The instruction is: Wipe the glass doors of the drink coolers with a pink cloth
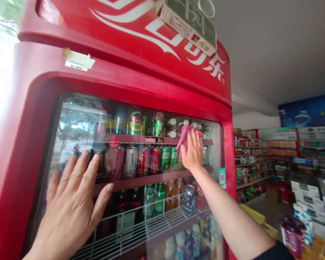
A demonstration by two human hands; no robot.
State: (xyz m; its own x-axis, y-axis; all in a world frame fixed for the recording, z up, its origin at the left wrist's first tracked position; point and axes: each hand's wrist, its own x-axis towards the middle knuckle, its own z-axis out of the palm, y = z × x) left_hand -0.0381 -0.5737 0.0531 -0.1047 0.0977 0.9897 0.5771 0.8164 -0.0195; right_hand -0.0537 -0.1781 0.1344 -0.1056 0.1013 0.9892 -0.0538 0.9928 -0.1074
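A tall red drinks fridge with a glass door fills the view. My left hand lies flat on the glass at the lower left, fingers spread, holding nothing. My right hand reaches up to the upper right of the glass and presses a pink cloth against it with a flat palm. Behind the glass, shelves carry several cans and bottles.
A green and beige box lies on top of the fridge. To the right, a shop aisle holds stocked shelves, stacked goods and a yellow object near the floor. Bright daylight comes from the far left.
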